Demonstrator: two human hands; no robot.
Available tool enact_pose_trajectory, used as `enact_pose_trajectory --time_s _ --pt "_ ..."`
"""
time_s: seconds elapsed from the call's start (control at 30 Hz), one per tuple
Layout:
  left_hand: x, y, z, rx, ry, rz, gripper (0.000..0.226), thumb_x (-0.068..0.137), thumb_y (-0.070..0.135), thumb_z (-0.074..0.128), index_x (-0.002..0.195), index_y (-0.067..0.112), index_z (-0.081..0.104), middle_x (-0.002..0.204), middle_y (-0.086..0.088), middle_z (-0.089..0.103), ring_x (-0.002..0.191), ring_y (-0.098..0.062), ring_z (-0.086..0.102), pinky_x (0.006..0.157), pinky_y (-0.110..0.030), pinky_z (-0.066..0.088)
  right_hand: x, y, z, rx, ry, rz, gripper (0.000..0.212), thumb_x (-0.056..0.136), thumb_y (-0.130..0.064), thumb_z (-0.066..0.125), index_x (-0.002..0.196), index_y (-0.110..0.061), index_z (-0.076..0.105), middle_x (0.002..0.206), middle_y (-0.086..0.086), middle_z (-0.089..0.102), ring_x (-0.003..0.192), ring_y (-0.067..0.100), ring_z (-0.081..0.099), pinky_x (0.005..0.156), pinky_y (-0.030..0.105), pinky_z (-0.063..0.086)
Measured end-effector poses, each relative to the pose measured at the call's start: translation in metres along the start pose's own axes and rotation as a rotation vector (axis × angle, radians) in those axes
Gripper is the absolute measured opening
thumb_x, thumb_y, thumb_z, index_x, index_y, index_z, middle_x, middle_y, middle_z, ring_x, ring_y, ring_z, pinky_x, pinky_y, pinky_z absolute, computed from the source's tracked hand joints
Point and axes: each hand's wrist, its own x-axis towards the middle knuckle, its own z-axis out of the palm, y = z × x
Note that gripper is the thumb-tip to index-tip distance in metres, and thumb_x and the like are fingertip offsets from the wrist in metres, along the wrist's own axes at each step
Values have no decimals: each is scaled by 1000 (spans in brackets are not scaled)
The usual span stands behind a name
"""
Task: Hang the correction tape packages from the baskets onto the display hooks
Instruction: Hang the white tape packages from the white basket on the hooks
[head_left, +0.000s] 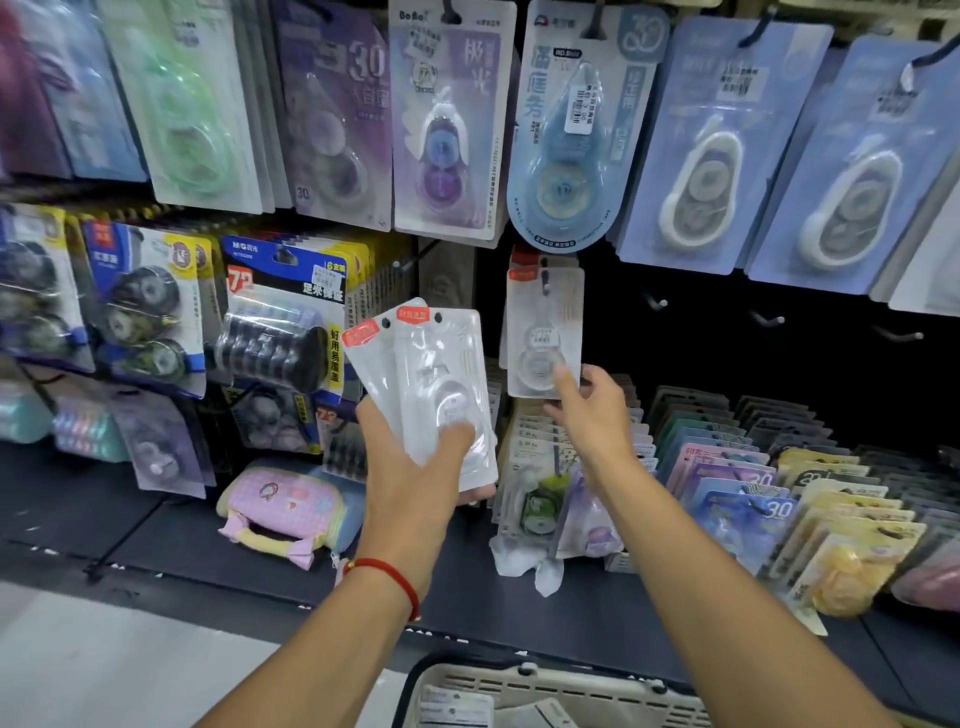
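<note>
My left hand (415, 467) grips a small fanned stack of white correction tape packages (431, 374) with red corner labels, held upright in front of the display. A matching white package (543, 332) hangs on a display hook (544, 283) just to the right. My right hand (592, 410) reaches up to it, fingertips touching its lower edge, fingers loosely spread. A cream basket (524, 680) sits at the bottom edge below my arms, with more packages inside.
Blue, purple and green tape packages (447, 130) hang in rows above. Bare hooks (769, 318) stick out of the dark panel at right. Rows of packages (737, 483) stand on the shelf below; a pink pouch (285, 509) lies at left.
</note>
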Motion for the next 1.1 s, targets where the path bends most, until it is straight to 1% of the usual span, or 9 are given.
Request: enact_pose_trajectory --time_s 0.1,0.2,0.27,0.47,0.6,0.67,0.8,0.93,1.1 --pt "0 -6 1 11 -67 -33 65 78 16 72 131 45 47 116 22 67 111 -16 71 77 -54 66 -5 1 5 -149 39 139 56 104 -44 58 147 -12 44 108 6 71 99 27 72 96 56 58" --pt "2 -7 2 6 -115 -41 67 77 14 74 132 38 46 113 21 67 104 -12 73 70 -52 66 -20 -12 1 -47 -106 53 25 106 -34 57 117 -14 69 96 3 74 91 23 73 82 44 65" --pt "3 -6 3 -15 -139 -47 69 76 14 78 133 37 46 117 18 68 104 -12 74 66 -50 66 -33 -26 -5 24 -324 -39 32 109 -35 55 106 -11 75 97 9 78 88 22 74 73 34 64" --pt "-2 -3 5 20 -160 4 75 78 11 89 136 33 46 127 5 67 115 -22 72 71 -52 66 -61 -42 -26 31 -630 -157 27 104 -30 61 126 -20 72 120 -2 78 114 17 74 101 40 58" --pt "-6 -1 8 17 -144 24 77 76 12 94 134 33 47 126 6 68 113 -20 73 70 -51 66 -62 -38 -35 61 -586 -166 34 92 -27 69 125 -21 71 118 0 79 111 19 75 96 41 61" --pt "-6 -2 10 -8 -108 27 75 78 13 93 135 33 48 127 7 69 115 -20 72 78 -51 65 -61 -35 -36 77 -533 -184 39 84 -34 72 122 -24 71 116 -2 79 108 17 76 90 35 62" --pt "-1 -6 10 -73 -57 -29 53 90 12 82 124 42 55 120 8 74 105 -14 76 74 -42 67 -57 -34 -36 80 -403 -219 38 74 -45 68 111 -35 68 109 -14 78 99 7 75 76 22 57" --pt "3 -8 11 -67 1 7 49 92 9 74 122 41 54 112 20 72 102 -7 75 70 -33 65 -54 -38 -32 74 -302 -238 35 79 -43 65 114 -36 65 109 -20 75 98 2 72 78 24 54" --pt "4 -6 5 61 55 59 45 97 11 67 118 46 49 100 34 65 88 -1 73 63 -39 65 -50 -44 -36 57 -250 -249 29 90 -37 67 119 -34 63 113 -16 73 101 1 70 83 27 53"
